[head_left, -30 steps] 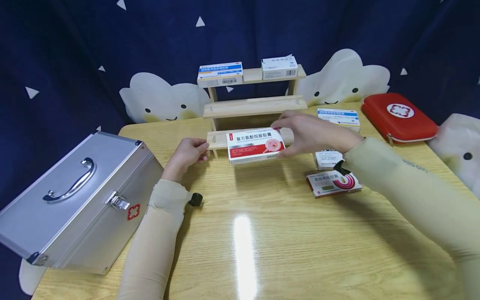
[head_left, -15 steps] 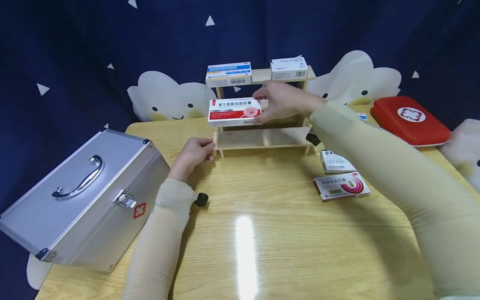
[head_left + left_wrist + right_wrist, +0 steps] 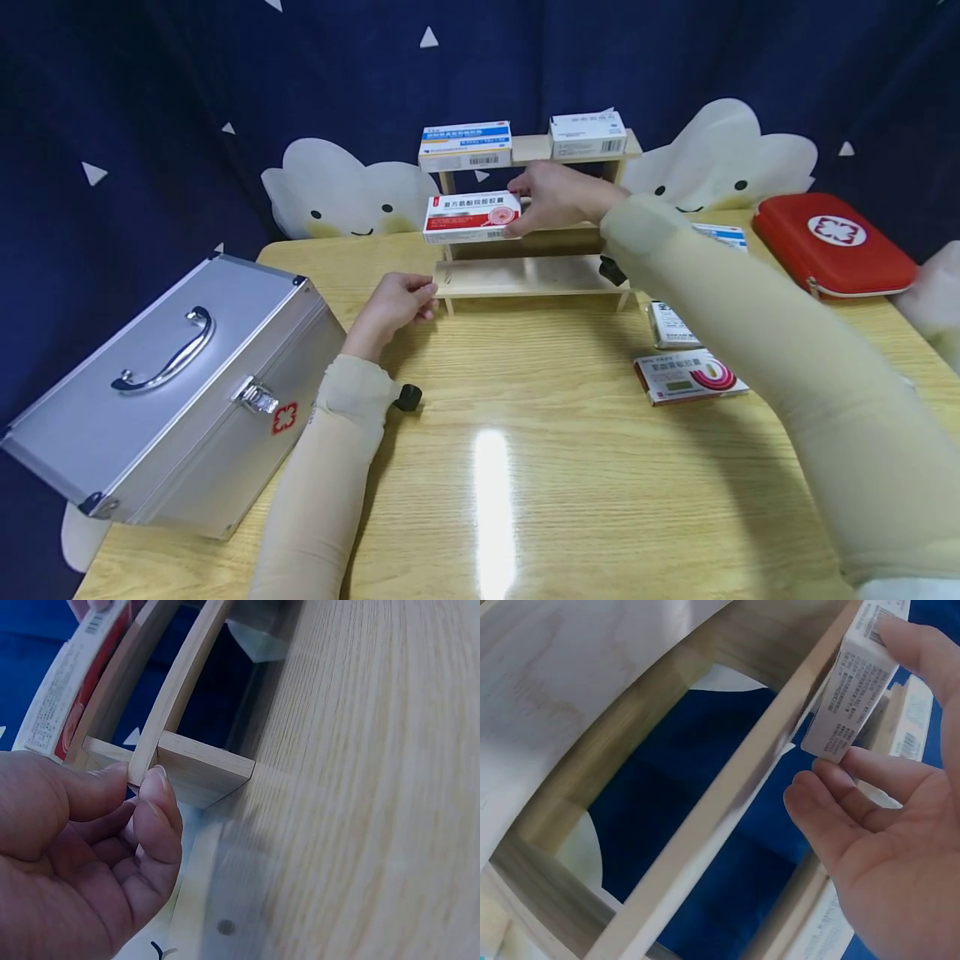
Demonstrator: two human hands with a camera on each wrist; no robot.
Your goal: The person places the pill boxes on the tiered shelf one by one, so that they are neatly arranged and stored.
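Your right hand (image 3: 558,196) pinches the right end of the red-and-white box (image 3: 471,218) at the middle shelf's (image 3: 724,799) left, a sound hold for likely light, stiff, crushable card, while your left hand (image 3: 393,304) pinches the bottom shelf (image 3: 517,277).

- With my right hand (image 3: 564,197) I'm holding a white-and-red medicine carton (image 3: 471,218) by its right end; its broad face, with dark lettering and a round picture, is facing up toward me at the middle tier's left part, contact being unclear.
- With my left hand (image 3: 396,304) I'm pinching the lowest tier's left end on a pale three-tier wooden rack (image 3: 525,277), which is standing on the desk (image 3: 585,467).
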